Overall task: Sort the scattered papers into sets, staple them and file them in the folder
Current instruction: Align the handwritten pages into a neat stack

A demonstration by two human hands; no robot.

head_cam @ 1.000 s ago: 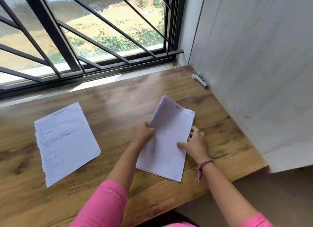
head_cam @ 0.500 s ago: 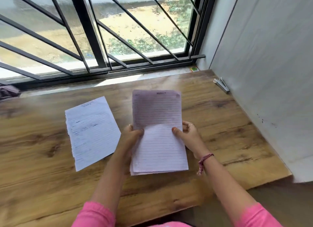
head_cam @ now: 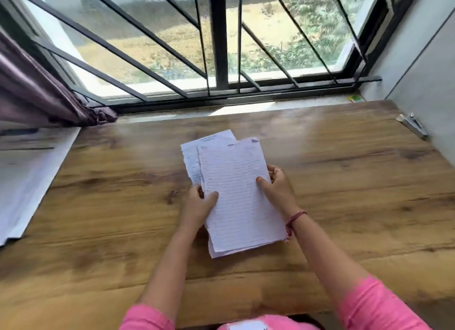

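A stack of lined papers (head_cam: 237, 196) is held over the middle of the wooden table (head_cam: 344, 206). My left hand (head_cam: 199, 204) grips its left edge with the thumb on top. Its right edge is gripped by my right hand (head_cam: 277, 189). A second set of papers (head_cam: 190, 157) lies flat under the stack, with only its top left part showing. A silver stapler (head_cam: 414, 126) lies at the table's far right, against the wall. A large white sheet or folder (head_cam: 27, 177) lies at the left edge; I cannot tell which.
A barred window (head_cam: 219, 46) runs along the back of the table. A purple curtain (head_cam: 37, 93) hangs at the back left. A white wall panel (head_cam: 430, 71) closes the right side. A small green and yellow item (head_cam: 355, 98) sits on the sill.
Both hands have carried the lined stack leftward, and it now covers most of the other set of papers. The view has swung left, bringing the curtain and the white sheet into sight.
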